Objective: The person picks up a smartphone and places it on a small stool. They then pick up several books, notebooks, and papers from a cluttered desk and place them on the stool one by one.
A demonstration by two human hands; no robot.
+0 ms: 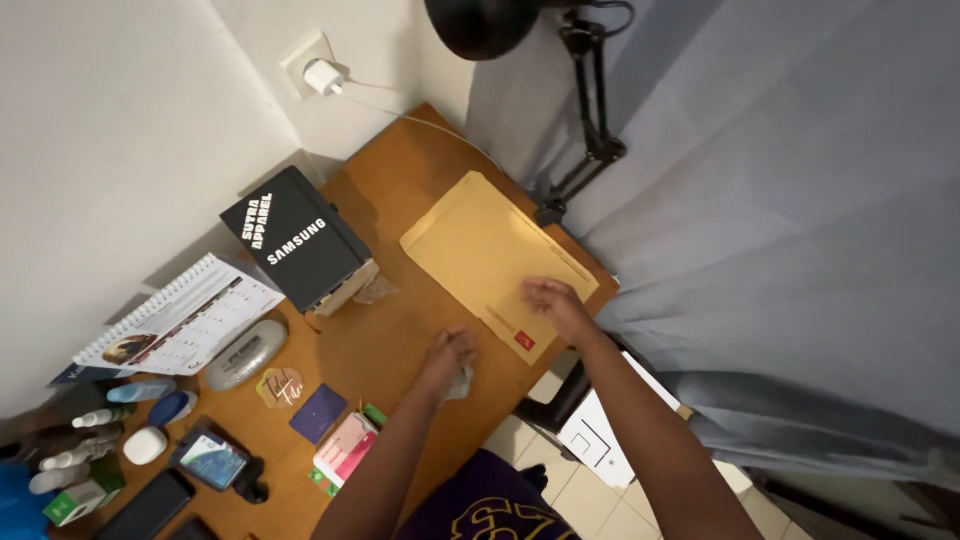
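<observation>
Head view, from the left: small bottles and a green carton (82, 497) crowd the near-left corner of the brown wooden desk (385, 330), beside a white spiral-bound calendar (180, 318) and a grey oval case (245, 354). Further in stands a black rectangular box (297, 240) against the wall, with a dark blue card (318, 413) and a pink-and-white packet (345, 448) nearer the front edge. Next comes the left hand (447, 353), curled on a small crumpled clear wrapper (460, 384) pressed to the desk. To its right the right hand (553, 303) lies flat, fingers loose, on the near end of a large tan paper envelope (480, 250) lying slantwise on the desk. A black lamp arm (592, 110) and grey curtain (800, 220) close the right side.
</observation>
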